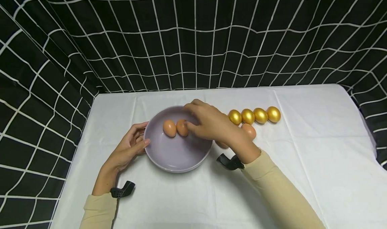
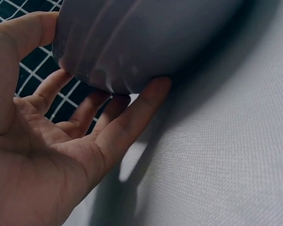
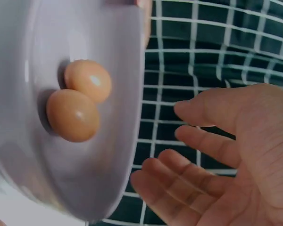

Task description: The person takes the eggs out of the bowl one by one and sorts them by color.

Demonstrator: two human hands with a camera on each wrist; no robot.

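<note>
A mauve bowl (image 1: 178, 156) stands on the white cloth with two brown eggs, a left egg (image 1: 169, 128) and a right egg (image 1: 182, 127), lying side by side inside. My left hand (image 1: 130, 146) holds the bowl's left side, thumb at the rim and fingertips against the outer wall (image 2: 127, 52). Over the bowl's right rim reaches my right hand (image 1: 208, 121). Its fingers are loosely bent and hold nothing, apart from the eggs in the right wrist view.
A row of several golden eggs (image 1: 260, 115) lies right of the bowl. Nearer me are a brown egg (image 1: 249, 130) and another brown egg (image 1: 222, 144), partly hidden by my right arm. A black cloth (image 1: 193, 40) with a white grid hangs behind the table.
</note>
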